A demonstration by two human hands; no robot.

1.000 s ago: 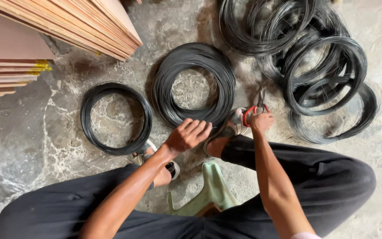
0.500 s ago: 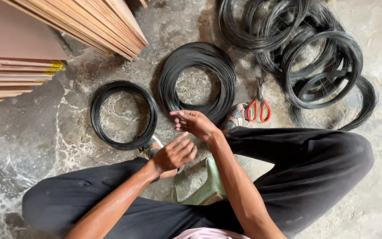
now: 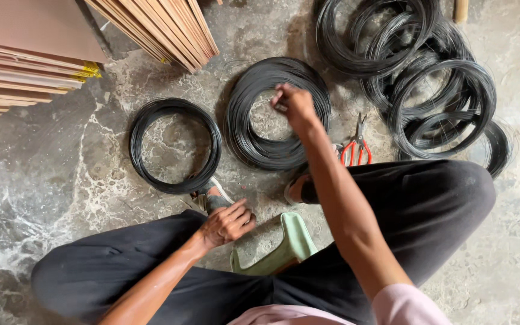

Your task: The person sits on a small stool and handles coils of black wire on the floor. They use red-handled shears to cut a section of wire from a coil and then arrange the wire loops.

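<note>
Mottled grey concrete floor runs under everything, with stacked boards crowding the upper left corner. Beside them a thin wire coil lies flat, bare floor around it. Nearer the knees, the left hand rests loosely curled, holding nothing. The right hand pinches the upper rim of the thick wire coil, also flat. Red-handled pliers point away, before a pile of coils.

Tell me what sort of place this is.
Probably a workshop or building-site floor: coils of black wire lie on bare concrete, plywood sheets are stacked nearby, and red-handled cutters rest beside them.
</note>
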